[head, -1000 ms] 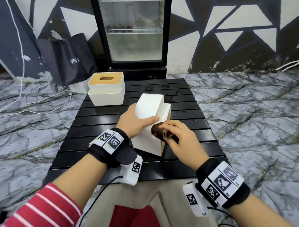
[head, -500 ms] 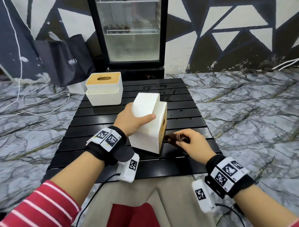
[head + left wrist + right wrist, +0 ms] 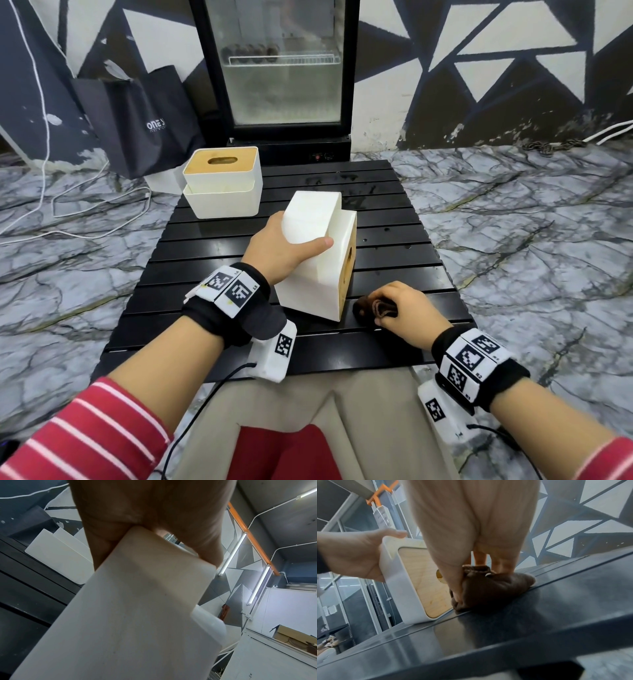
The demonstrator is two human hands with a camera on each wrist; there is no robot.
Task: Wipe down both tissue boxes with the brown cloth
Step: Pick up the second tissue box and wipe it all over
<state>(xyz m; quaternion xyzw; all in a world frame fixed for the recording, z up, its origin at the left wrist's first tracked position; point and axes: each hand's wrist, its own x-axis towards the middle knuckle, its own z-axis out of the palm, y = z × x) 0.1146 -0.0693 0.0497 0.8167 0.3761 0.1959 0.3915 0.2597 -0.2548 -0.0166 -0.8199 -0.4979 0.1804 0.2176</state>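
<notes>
A white tissue box (image 3: 310, 274) stands tipped on its side in the middle of the black slatted table (image 3: 394, 246), its wooden lid (image 3: 426, 582) facing right. My left hand (image 3: 284, 248) grips its upper near edge, thumb across the top; the left wrist view shows the same box (image 3: 137, 615) filling the frame. My right hand (image 3: 399, 305) holds the bunched brown cloth (image 3: 371, 308) down on the table just right of the box's lower corner; the cloth (image 3: 489, 586) lies close to the lid. A second white tissue box (image 3: 222, 183) with a wooden top sits upright at the back left.
A glass-door fridge (image 3: 281, 68) stands behind the table. A dark shopping bag (image 3: 137, 120) leans against the wall at the back left, with white cables (image 3: 68, 219) on the marble floor. My lap is below the table's near edge.
My right hand has come off the box's side with the cloth and dropped to the table at the right. The left hand keeps its grip on the tipped box.
</notes>
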